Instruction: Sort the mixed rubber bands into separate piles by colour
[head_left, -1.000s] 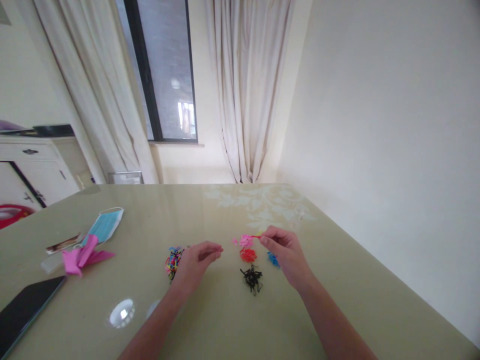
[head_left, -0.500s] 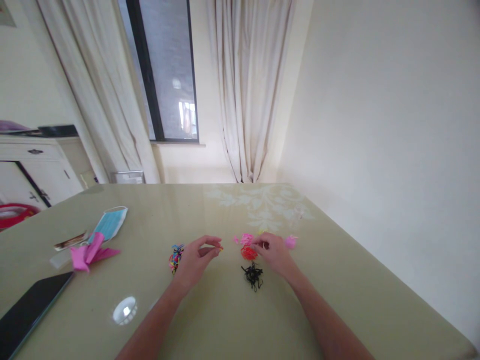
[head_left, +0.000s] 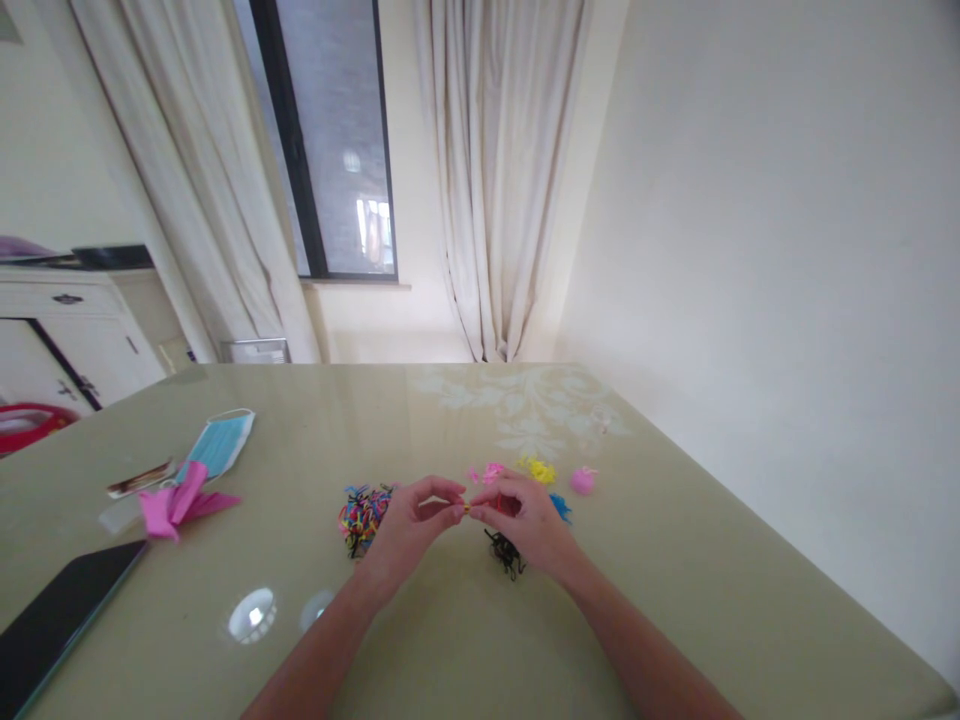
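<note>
On the left of the worktop (head_left: pixel 450 650) lie a blue face mask (head_left: pixel 221 445), a piece of pink paper (head_left: pixel 180 503) with pointed ends, a slim brown packet (head_left: pixel 140 479) and a dark tablet (head_left: pixel 67 605), all well apart from the hands. Nearer in, a mixed heap of coloured bands (head_left: pixel 362 513) sits just beside the left hand (head_left: pixel 405 528), which covers part of it. Around the right hand (head_left: pixel 531 522) are smaller heaps: pink bands (head_left: pixel 493 472) and yellow bands (head_left: pixel 538 470) beyond it, blue bands (head_left: pixel 560 507) at its outer side, and black bands (head_left: pixel 506 555) on the near side. The hand blocks part of the blue and black heaps (a little red shows behind its fingers, too hidden to make out fully). A round pink thing (head_left: pixel 583 481) stands farther right.

The small yellow piece (head_left: pixel 466 508) lies right at the fingertips, between the two hands where they nearly meet, in front of the pink heap. The left grip is pinched nearly closed on it, thumb against forefinger. The right thumb and forefinger come close to the piece from the other side; I cannot tell whether they have hold of it too.
</note>
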